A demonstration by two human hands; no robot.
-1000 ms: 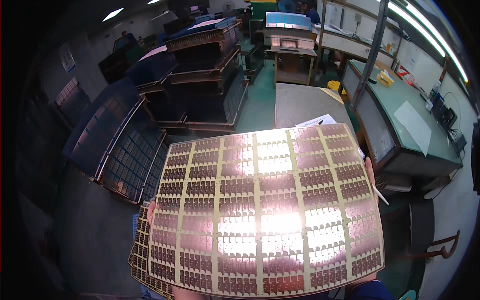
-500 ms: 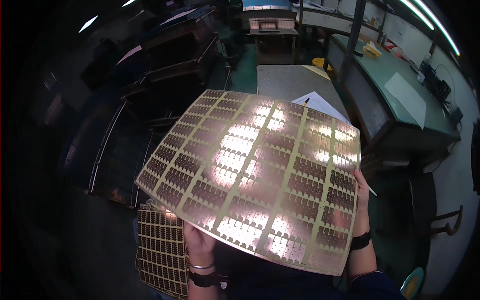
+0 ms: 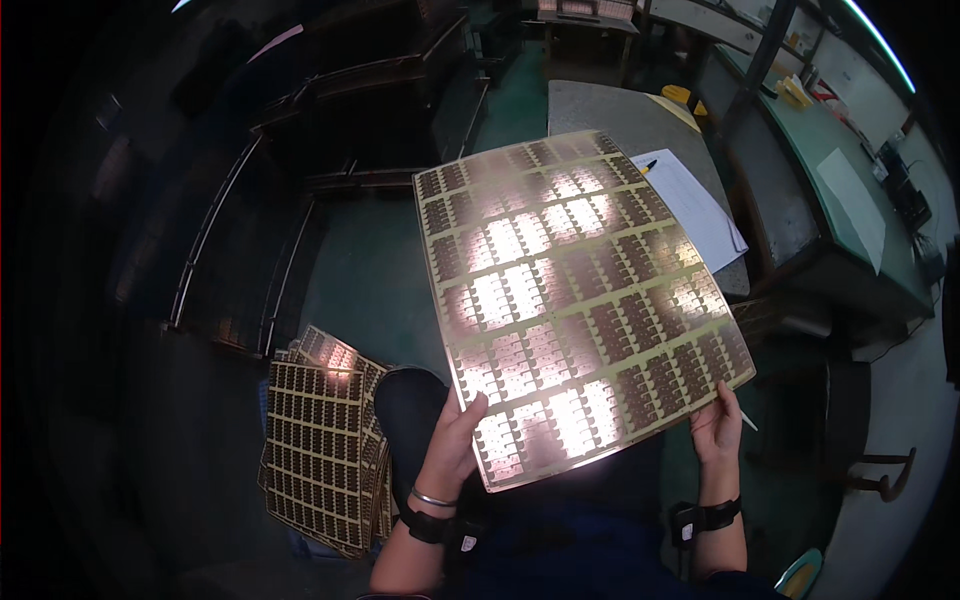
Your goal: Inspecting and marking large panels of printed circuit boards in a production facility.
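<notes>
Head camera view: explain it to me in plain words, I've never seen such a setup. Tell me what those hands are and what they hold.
There is no machine here: these are a person's own bare hands. The picture comes from the left one of two wide fisheye cameras worn on the head, looking down, so straight edges bend near the rim. The left hand grips the left edge of a copper-coloured circuit-board panel; the right hand grips its near edge, by the right corner. At lower left is a stack of similar panels. Beyond, on a grey table, lies white paper with a pen.
</notes>
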